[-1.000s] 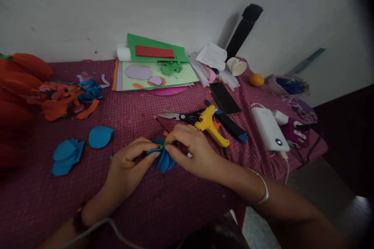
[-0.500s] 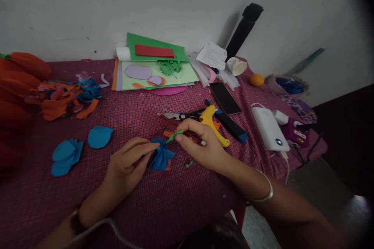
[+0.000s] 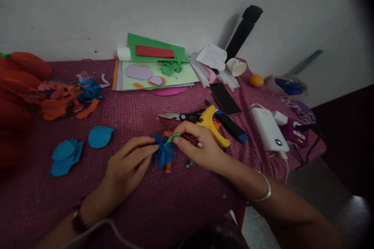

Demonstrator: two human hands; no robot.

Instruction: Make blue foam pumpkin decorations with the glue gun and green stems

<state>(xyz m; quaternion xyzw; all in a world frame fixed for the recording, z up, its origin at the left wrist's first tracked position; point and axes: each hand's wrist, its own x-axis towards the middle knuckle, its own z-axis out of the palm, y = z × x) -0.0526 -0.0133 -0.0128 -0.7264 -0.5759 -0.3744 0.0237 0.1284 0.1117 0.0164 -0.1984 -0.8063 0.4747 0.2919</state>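
One blue petalled flower (image 3: 164, 156) is near the tabletop's (image 3: 128, 105) front edge, pinched in the fingers of the left hand (image 3: 125, 163), while the right hand (image 3: 203, 146) pinches one green strip (image 3: 173, 137) between thumb and forefinger over its centre. Toward the left edge I count one loose blue petal (image 3: 101, 137) and one petal stack (image 3: 64, 158), too overlapped to number. Beyond the right hand, one yellow glue gun (image 3: 208, 118), one pair of scissors (image 3: 191, 117) and one phone (image 3: 225, 99) crowd the way to the back edge.
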